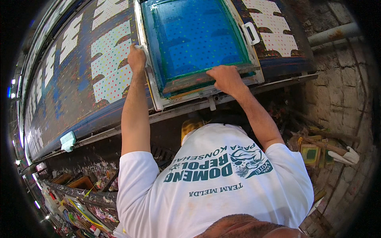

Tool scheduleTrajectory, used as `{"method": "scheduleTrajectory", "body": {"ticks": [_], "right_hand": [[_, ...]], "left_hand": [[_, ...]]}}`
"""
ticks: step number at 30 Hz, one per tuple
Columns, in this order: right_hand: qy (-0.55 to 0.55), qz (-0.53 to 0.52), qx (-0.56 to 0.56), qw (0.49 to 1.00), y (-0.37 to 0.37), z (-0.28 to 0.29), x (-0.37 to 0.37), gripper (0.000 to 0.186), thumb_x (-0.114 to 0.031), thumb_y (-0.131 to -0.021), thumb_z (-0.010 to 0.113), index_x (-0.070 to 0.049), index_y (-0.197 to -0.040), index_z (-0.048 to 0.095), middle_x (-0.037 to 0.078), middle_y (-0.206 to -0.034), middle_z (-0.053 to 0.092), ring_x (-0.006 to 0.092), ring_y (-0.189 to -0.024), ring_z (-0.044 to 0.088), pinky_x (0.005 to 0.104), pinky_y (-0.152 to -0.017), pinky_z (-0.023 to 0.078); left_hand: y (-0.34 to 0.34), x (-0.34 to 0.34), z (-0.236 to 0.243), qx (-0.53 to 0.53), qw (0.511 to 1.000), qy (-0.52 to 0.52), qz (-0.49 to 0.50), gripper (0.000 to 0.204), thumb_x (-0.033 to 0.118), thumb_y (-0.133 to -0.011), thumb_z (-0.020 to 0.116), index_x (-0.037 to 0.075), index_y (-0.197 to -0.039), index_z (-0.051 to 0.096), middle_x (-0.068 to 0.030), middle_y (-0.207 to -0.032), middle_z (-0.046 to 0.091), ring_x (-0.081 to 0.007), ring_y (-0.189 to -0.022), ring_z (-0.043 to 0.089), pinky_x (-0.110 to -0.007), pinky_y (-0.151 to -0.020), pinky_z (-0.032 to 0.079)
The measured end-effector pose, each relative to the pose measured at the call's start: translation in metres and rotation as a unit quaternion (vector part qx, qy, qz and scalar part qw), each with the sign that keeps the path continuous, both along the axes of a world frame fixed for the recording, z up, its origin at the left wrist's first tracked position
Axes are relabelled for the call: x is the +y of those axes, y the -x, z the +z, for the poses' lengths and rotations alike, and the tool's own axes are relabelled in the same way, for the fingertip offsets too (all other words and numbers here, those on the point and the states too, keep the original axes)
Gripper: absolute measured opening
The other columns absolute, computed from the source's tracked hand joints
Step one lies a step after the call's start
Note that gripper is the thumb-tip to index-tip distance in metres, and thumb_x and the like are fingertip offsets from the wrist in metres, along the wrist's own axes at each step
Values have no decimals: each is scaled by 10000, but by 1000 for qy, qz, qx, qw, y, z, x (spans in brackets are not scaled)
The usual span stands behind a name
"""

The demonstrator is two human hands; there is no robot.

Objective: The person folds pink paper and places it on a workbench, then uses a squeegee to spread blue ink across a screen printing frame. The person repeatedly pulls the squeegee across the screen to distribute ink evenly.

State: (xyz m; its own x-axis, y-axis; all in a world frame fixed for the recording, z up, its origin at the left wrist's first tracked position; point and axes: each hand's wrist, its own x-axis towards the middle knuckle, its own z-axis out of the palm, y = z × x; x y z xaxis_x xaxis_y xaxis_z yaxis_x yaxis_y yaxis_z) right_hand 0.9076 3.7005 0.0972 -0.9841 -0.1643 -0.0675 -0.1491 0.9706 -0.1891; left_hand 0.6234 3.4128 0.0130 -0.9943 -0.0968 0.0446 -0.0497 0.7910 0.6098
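Note:
A screen-printing frame [155, 93] lies on the long dark printing table, its blue mesh [198, 47] edged with green ink. Dotted white pieces show through the mesh. My left hand [137, 60] is closed round the small white handle [139, 47] on the frame's left side; the fingers hide most of it. At the near end of the mesh, my right hand [228, 79] is closed on a long, ink-stained squeegee [186, 82] that lies across the frame. A second white handle [251, 33] stands out from the frame's right side, untouched.
Rows of white cut pieces with coloured dots [113, 59] lie on the printing table [75, 93] to both sides. A pale green cloth [68, 141] hangs over its near edge. Scraps litter the floor at lower left. A block wall [333, 91] and a pipe [333, 35] stand right.

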Motion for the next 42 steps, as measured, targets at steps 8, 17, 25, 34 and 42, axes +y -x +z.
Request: {"method": "scheduleTrajectory", "body": {"ticks": [8,17,25,34,42], "right_hand": [[22,72,-21,997,-48,-9,2,603,-38,-799,722,1,-1387,595,188,-1366,632,342,-1304,593,441,-1099,497],[224,140,-5,964,-65,-13,56,485,-116,-880,724,-13,-1348,654,194,-1435,631,368,-1356,573,455,-1160,452],[331,-225,87,912,-15,-9,223,322,-133,-979,680,-28,-1282,698,179,-1210,721,320,-1143,706,427,-1002,553],[481,-358,-1,800,76,-83,297,355,-198,-1098,543,-1,-1378,640,110,-1169,758,198,-986,718,354,-893,566],[486,-399,1,778,84,-75,283,364,-173,-1102,506,-26,-1404,645,64,-1031,786,125,-854,708,326,-787,546]], "left_hand": [[4,2,-3,36,999,31,13,462,284,-1027,411,150,-1419,615,-322,-1137,724,-512,-1107,682,-573,-966,524],[2,4,-3,31,996,73,36,423,280,-1046,411,193,-1386,648,-293,-1190,720,-496,-1132,674,-572,-972,514],[9,-5,-11,66,995,70,16,402,289,-1064,431,185,-1367,674,-256,-1206,730,-471,-1142,679,-530,-975,522],[7,-6,-12,71,997,43,10,410,268,-1054,441,194,-1382,676,-236,-1277,716,-445,-1194,668,-498,-1018,505],[6,-8,-16,28,999,28,18,431,249,-1037,451,138,-1387,674,-207,-1375,684,-432,-1243,655,-486,-1063,489]]}}
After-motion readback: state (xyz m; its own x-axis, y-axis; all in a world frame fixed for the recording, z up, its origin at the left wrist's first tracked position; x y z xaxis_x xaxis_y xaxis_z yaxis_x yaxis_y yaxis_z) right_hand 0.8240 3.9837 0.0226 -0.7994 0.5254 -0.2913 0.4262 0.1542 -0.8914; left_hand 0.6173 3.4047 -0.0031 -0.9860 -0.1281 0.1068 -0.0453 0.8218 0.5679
